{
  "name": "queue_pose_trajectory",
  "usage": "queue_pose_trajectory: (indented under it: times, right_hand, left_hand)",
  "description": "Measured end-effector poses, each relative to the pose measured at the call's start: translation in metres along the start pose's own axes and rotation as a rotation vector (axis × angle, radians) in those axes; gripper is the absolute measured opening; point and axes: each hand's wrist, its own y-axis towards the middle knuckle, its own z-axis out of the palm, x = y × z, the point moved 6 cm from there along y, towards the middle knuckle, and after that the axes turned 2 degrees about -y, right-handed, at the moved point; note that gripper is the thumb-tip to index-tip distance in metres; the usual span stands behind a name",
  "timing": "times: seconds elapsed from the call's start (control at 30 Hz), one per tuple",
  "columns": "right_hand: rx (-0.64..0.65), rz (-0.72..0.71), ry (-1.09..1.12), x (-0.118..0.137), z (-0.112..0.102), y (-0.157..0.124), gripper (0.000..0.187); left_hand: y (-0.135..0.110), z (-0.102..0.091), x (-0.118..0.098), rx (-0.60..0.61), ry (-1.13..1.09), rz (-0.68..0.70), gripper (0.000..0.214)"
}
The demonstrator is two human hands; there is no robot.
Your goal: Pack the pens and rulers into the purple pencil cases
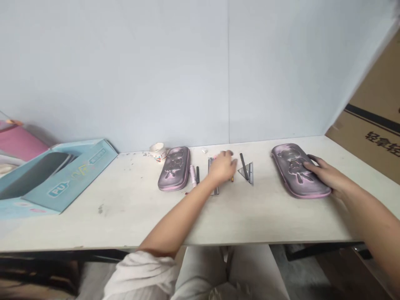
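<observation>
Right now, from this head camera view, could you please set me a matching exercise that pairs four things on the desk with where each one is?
Things:
1. right hand
2. left hand
3. white tape roll
4. clear set square

Places:
A. with a dark pen lying across it
B. on the pink-edged pencil case at the right
C. at the far end of the pink-edged pencil case at the left
D. over a ruler mid-desk

Pairs: 1-B, 2-D, 3-C, 4-A
</observation>
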Motion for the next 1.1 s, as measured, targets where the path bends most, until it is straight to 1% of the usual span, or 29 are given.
queue_pose_trajectory:
  times: [0.07,0.13,0.2,0.27,0.3,0.33,0.4,0.43,0.47,0.5,0.53,0.57,0.63,0.7,0.73,0.77,0.8,0.9,0.97,1.0,1.03,1.1]
  right_hand:
    - [0.017,-0.082,-0.18,0.019,0.01,0.014,0.068]
    - [0.025,-0.198,-0.396,0.046,0.031,0.022,0.063]
    - [0.014,-0.29,-0.524,0.074,0.059,0.023,0.057]
    - [-0.029,-0.388,-0.585,0.103,0.091,0.012,0.051]
    - [-0.042,-0.458,-0.61,0.118,0.111,0.001,0.048]
    - [-0.028,-0.535,-0.631,0.132,0.133,-0.013,0.044]
    - [0.075,-0.677,-0.664,0.152,0.183,-0.049,0.036]
    - [0.146,-0.745,-0.689,0.158,0.208,-0.069,0.034]
    - [0.232,-0.855,-0.774,0.162,0.234,-0.09,0.036]
    - [0.316,-0.933,-0.849,0.163,0.257,-0.109,0.038]
    - [0.341,-0.954,-0.895,0.162,0.272,-0.121,0.04]
    - [0.332,-0.958,-0.929,0.162,0.283,-0.13,0.04]
    - [0.297,-0.927,-0.963,0.16,0.291,-0.137,0.04]
    - [0.264,-0.897,-0.96,0.16,0.289,-0.135,0.043]
    - [0.246,-0.883,-0.945,0.161,0.285,-0.133,0.045]
    - [0.222,-0.869,-0.926,0.164,0.28,-0.13,0.046]
    - [0.19,-0.854,-0.908,0.166,0.275,-0.127,0.048]
    - [0.063,-0.836,-0.908,0.174,0.259,-0.123,0.053]
    - [0.036,-0.881,-0.951,0.177,0.255,-0.126,0.053]
    - [0.046,-0.913,-0.97,0.177,0.254,-0.13,0.052]
    - [0.061,-0.941,-0.983,0.176,0.253,-0.134,0.051]
    - [0.093,-0.966,-1.001,0.168,0.247,-0.145,0.049]
  left_hand:
    - [-0.006,-0.025,0.039,-0.065,0.179,-0.095,0.039]
    - [-0.016,-0.045,0.067,-0.113,0.353,-0.14,0.043]
    - [-0.03,-0.057,0.085,-0.155,0.509,-0.158,0.044]
    - [-0.043,-0.059,0.091,-0.161,0.615,-0.124,0.044]
    - [-0.049,-0.056,0.091,-0.147,0.647,-0.091,0.043]
    - [-0.054,-0.051,0.091,-0.125,0.667,-0.058,0.042]
    - [-0.06,-0.04,0.091,-0.08,0.677,-0.017,0.041]
    - [-0.062,-0.035,0.092,-0.065,0.669,-0.012,0.041]
    - [-0.063,-0.031,0.093,-0.058,0.654,-0.017,0.042]
    - [-0.063,-0.028,0.096,-0.063,0.634,-0.03,0.043]
    - [-0.064,-0.027,0.098,-0.077,0.608,-0.047,0.042]
    - [-0.064,-0.026,0.101,-0.096,0.577,-0.064,0.041]
    - [-0.063,-0.028,0.106,-0.139,0.486,-0.098,0.037]
    - [-0.06,-0.034,0.111,-0.191,0.321,-0.146,0.033]
    - [-0.058,-0.037,0.112,-0.214,0.193,-0.179,0.031]
    - [-0.056,-0.041,0.113,-0.235,0.025,-0.218,0.031]
    - [-0.054,-0.044,0.113,-0.255,-0.189,-0.256,0.032]
    - [-0.045,-0.046,0.103,-0.308,-1.01,-0.35,0.033]
    - [-0.039,-0.044,0.09,-0.328,-1.497,-0.416,0.037]
    - [-0.035,-0.042,0.084,-0.314,-1.67,-0.457,0.039]
    - [-0.031,-0.04,0.079,-0.281,-1.796,-0.498,0.04]
    - [-0.021,-0.038,0.076,-0.213,-1.935,-0.558,0.04]
